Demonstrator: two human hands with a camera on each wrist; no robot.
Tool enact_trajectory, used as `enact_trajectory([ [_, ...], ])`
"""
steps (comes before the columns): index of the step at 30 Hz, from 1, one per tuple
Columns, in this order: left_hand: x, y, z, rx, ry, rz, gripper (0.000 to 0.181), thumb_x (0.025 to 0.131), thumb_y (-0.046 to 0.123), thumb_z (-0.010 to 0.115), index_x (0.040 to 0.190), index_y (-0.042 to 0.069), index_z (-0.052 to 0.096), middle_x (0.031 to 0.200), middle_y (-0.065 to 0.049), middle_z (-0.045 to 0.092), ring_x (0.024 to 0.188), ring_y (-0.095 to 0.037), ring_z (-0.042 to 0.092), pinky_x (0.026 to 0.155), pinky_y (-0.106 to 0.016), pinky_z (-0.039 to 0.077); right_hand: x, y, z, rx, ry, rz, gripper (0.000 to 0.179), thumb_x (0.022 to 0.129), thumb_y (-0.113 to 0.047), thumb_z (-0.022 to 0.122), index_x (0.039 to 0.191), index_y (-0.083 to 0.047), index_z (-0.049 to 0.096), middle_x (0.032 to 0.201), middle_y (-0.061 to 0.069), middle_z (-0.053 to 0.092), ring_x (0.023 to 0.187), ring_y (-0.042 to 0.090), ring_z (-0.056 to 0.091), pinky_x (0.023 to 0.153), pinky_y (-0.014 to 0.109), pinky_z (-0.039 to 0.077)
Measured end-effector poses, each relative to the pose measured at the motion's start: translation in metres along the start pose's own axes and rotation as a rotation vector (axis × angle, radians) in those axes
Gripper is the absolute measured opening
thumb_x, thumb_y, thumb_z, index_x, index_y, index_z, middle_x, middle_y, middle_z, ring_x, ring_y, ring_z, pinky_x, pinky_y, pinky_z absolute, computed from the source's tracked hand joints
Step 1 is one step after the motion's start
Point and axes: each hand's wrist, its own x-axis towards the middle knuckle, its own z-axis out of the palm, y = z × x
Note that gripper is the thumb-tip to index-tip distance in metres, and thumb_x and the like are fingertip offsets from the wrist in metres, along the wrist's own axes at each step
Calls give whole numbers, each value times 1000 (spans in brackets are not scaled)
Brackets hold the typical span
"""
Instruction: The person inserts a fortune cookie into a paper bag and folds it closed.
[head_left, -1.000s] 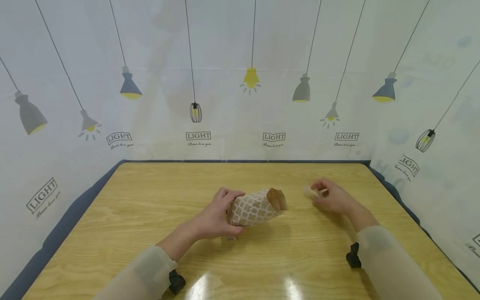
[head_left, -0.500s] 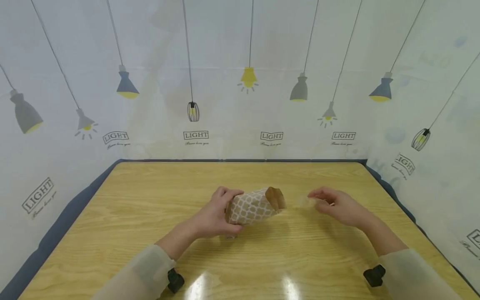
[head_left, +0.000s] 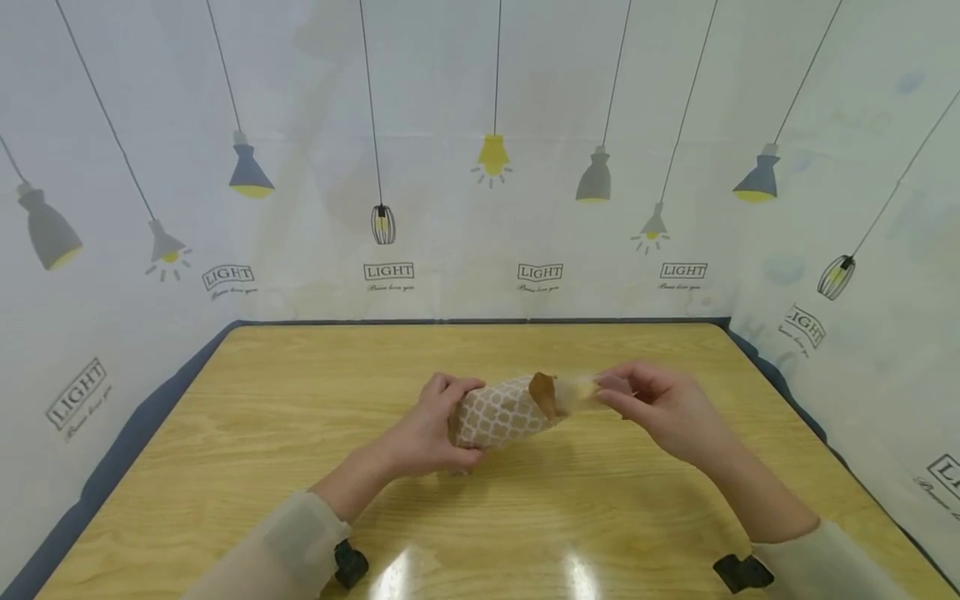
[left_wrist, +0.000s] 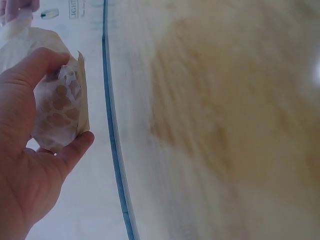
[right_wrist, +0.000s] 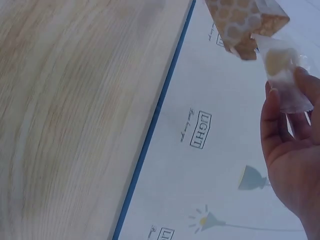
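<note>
My left hand (head_left: 423, 432) grips a brown paper bag (head_left: 501, 414) with a white lattice pattern, tilted on its side with its mouth towards the right. In the left wrist view, thumb and fingers wrap around the bag (left_wrist: 57, 110). Between thumb and fingers, my right hand (head_left: 675, 412) pinches a small pale-yellow piece in a clear wrapper (right_wrist: 280, 62). One end of that wrapped piece is right at the bag's open mouth, as the right wrist view shows. What lies inside the bag is hidden.
The light wooden table (head_left: 300, 367) has a blue edge strip along the back and sides. Behind it hangs a white backdrop (head_left: 450, 250) printed with lamps and "LIGHT" labels. Black wrist mounts (head_left: 350, 564) hang below both sleeves.
My right hand has moved left with the wrapped piece, bringing it from well right of the bag up to its mouth. The left hand and bag have stayed nearly still.
</note>
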Motion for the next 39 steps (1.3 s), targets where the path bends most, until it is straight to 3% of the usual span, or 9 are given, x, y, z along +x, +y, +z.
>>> enact_trajectory([
  [6, 0, 3, 4, -9, -17, 17, 96, 82, 15, 95, 164, 14, 45, 146, -14, 42, 130, -30, 49, 110, -54, 54, 6, -6, 18, -63, -55, -14, 20, 104, -24, 77, 124, -23, 81, 118, 1, 78, 90, 8, 72, 77, 27, 62],
  [11, 0, 6, 4, -10, -20, 32, 97, 82, 16, 95, 164, 14, 44, 146, -14, 42, 130, -28, 48, 110, -53, 53, 11, -13, 29, -14, -105, -9, 19, 105, -12, 72, 123, -16, 77, 119, 4, 78, 101, 21, 76, 79, 28, 63],
  [16, 1, 7, 5, -7, -22, 34, 97, 83, 17, 94, 165, 15, 43, 146, -15, 42, 130, -29, 48, 109, -54, 54, 13, -18, 36, -115, -4, -56, 4, 105, -22, 77, 107, -23, 81, 110, -6, 77, 103, 16, 66, 83, 30, 54],
  [19, 1, 6, 5, -9, -21, 36, 96, 83, 17, 94, 165, 13, 43, 145, -15, 42, 128, -29, 49, 107, -54, 55, 14, -19, 38, -182, 74, -103, 7, 102, -19, 80, 103, -24, 83, 107, -7, 76, 96, 16, 58, 79, 31, 49],
  [23, 2, 6, 6, -8, -13, 38, 96, 83, 16, 95, 164, 11, 44, 144, -16, 43, 127, -29, 49, 107, -54, 55, 15, -19, 42, -159, 58, -139, 18, 102, -7, 77, 111, -21, 84, 106, -3, 78, 89, 11, 66, 74, 26, 57],
  [27, 3, 8, 8, -6, -21, 44, 95, 83, 14, 94, 164, 12, 45, 144, -15, 43, 126, -29, 50, 108, -53, 54, 16, -20, 48, -151, 39, -129, 21, 104, -6, 74, 116, -20, 83, 113, -1, 82, 82, 7, 66, 70, 24, 57],
  [32, 2, 9, 8, -24, -18, 36, 95, 83, 14, 93, 164, 12, 45, 144, -15, 43, 128, -30, 49, 108, -54, 54, 16, -20, 51, -199, 129, -144, 18, 103, -3, 74, 109, -18, 82, 110, 0, 76, 84, 10, 62, 71, 25, 57],
  [39, 3, 7, 7, -16, 4, 37, 95, 80, 11, 94, 163, 12, 46, 145, -16, 43, 128, -30, 49, 109, -55, 53, 17, -19, 46, -210, 159, -120, 31, 105, 7, 64, 93, -17, 79, 107, 1, 74, 93, 20, 70, 77, 28, 61],
])
